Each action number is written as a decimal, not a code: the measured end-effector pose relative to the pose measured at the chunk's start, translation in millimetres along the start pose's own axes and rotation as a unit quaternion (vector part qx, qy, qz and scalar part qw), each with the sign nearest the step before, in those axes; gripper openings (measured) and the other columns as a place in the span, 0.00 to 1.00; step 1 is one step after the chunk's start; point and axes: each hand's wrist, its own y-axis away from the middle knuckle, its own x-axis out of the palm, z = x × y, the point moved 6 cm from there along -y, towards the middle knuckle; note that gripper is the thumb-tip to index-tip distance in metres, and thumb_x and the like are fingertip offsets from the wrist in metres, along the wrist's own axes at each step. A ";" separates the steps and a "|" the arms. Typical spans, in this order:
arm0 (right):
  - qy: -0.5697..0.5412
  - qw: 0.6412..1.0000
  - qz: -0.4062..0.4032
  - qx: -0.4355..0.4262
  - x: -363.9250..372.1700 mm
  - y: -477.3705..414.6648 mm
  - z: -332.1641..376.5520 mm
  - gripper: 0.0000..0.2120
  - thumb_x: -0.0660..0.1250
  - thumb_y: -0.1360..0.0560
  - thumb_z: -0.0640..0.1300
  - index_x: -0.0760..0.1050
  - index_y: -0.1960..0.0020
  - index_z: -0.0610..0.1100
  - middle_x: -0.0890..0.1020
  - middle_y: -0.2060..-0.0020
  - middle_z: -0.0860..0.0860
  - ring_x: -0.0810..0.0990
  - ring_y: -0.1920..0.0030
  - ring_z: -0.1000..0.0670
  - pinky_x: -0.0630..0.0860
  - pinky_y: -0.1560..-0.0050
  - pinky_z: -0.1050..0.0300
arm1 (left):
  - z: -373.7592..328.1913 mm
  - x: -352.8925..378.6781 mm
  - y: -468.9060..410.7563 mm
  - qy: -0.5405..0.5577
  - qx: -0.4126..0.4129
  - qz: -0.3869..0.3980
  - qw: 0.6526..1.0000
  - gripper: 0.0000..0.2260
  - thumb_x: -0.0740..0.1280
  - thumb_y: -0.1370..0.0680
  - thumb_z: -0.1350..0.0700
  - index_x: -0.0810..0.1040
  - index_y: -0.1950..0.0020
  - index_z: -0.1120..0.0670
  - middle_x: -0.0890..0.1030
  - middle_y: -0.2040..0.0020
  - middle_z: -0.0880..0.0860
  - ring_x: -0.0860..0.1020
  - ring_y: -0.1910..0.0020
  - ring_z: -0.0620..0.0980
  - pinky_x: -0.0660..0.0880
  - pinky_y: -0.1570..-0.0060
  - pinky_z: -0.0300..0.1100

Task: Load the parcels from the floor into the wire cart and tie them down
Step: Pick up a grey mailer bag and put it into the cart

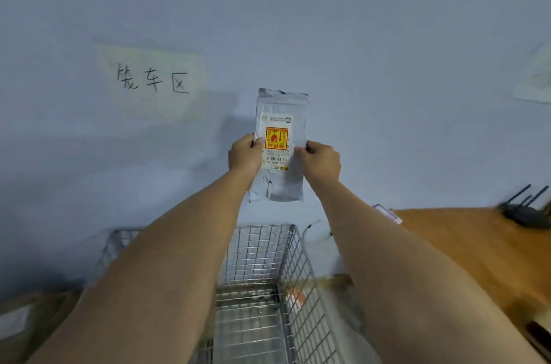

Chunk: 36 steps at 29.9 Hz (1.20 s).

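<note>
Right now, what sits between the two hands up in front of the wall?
In the head view, a grey plastic mailer parcel with an orange-yellow label spans the gap, gripped at its edges by the left hand and the right hand.

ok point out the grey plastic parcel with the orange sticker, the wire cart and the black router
grey plastic parcel (280, 184): head view, lower bare wrap
metal wire cart (301, 271): head view, right side wall
black router (524, 216): head view, body

Grey poly-mailer parcel, upright, orange-and-yellow label upside down, raised above the wire cart; cart's steel mesh basket open-topped.
</note>
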 end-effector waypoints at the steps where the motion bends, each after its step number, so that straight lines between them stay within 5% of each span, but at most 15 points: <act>1: -0.007 1.000 0.029 -0.001 24.6 1.6 -4.5 0.11 0.66 0.23 0.47 0.83 0.54 0.42 0.84 0.63 0.46 0.80 0.61 0.44 0.72 0.64 0.55 | 19.2 -12.1 -1.8 -0.008 -0.019 -0.013 1.000 0.11 0.63 0.14 0.53 0.84 0.40 0.52 0.86 0.47 0.52 0.84 0.51 0.53 0.82 0.53 0.45; 7: -0.017 0.988 0.148 0.031 153.6 34.5 -54.8 0.12 0.67 0.23 0.48 0.79 0.59 0.39 0.81 0.66 0.43 0.75 0.65 0.42 0.71 0.66 0.55 | 140.8 -63.4 5.9 -0.090 -0.098 -0.061 0.989 0.11 0.62 0.15 0.54 0.84 0.42 0.55 0.84 0.51 0.51 0.81 0.53 0.51 0.75 0.59 0.38; 11: -0.011 0.973 0.222 0.061 228.6 75.3 -109.8 0.12 0.68 0.21 0.47 0.76 0.63 0.45 0.76 0.72 0.51 0.73 0.68 0.49 0.66 0.69 0.60 | 246.2 -77.3 24.1 -0.073 -0.180 -0.051 0.980 0.10 0.64 0.15 0.53 0.84 0.41 0.52 0.85 0.49 0.50 0.84 0.48 0.52 0.82 0.44 0.49; 18: 0.032 0.943 0.308 0.120 359.6 161.7 -227.2 0.11 0.67 0.20 0.49 0.85 0.45 0.46 0.82 0.63 0.51 0.78 0.63 0.50 0.67 0.70 0.62 | 452.2 -89.6 73.6 -0.067 -0.315 -0.048 0.945 0.08 0.64 0.16 0.56 0.82 0.41 0.52 0.85 0.46 0.55 0.84 0.47 0.58 0.82 0.42 0.59; 22: 0.053 0.926 0.334 0.168 428.0 208.5 -300.1 0.10 0.67 0.20 0.49 0.85 0.47 0.47 0.82 0.63 0.50 0.78 0.63 0.49 0.67 0.69 0.60 | 553.2 -89.6 103.5 -0.086 -0.355 -0.027 0.931 0.09 0.64 0.16 0.57 0.83 0.40 0.53 0.85 0.46 0.55 0.84 0.47 0.56 0.82 0.44 0.53; 27: 0.090 0.909 0.352 0.204 510.8 250.7 -383.6 0.11 0.68 0.21 0.50 0.80 0.61 0.48 0.80 0.69 0.52 0.79 0.65 0.47 0.68 0.69 0.59 | 684.2 -88.9 125.8 -0.077 -0.415 -0.021 0.906 0.09 0.65 0.15 0.53 0.84 0.41 0.52 0.85 0.51 0.52 0.84 0.54 0.50 0.79 0.63 0.39; 30: 0.092 0.897 0.372 0.220 553.3 278.2 -431.6 0.12 0.68 0.22 0.49 0.85 0.56 0.42 0.86 0.63 0.46 0.84 0.61 0.44 0.80 0.59 0.51 | 757.0 -83.7 143.1 -0.057 -0.466 -0.024 0.883 0.11 0.66 0.16 0.52 0.83 0.37 0.54 0.85 0.48 0.52 0.84 0.53 0.52 0.81 0.57 0.45; 34: 0.112 0.881 0.394 0.236 593.4 315.9 -492.3 0.10 0.69 0.21 0.48 0.86 0.49 0.44 0.87 0.60 0.47 0.83 0.64 0.49 0.73 0.67 0.62 | 830.2 -75.9 169.2 -0.082 -0.484 -0.010 0.871 0.10 0.65 0.15 0.54 0.84 0.40 0.55 0.84 0.54 0.50 0.81 0.58 0.48 0.77 0.63 0.40; 36: 0.110 0.876 0.401 0.243 608.9 330.8 -516.7 0.09 0.69 0.22 0.47 0.86 0.47 0.45 0.88 0.59 0.49 0.85 0.60 0.48 0.76 0.62 0.62 | 855.5 -71.0 182.7 -0.094 -0.495 -0.003 0.864 0.10 0.65 0.15 0.55 0.83 0.39 0.54 0.84 0.52 0.51 0.81 0.60 0.47 0.77 0.63 0.40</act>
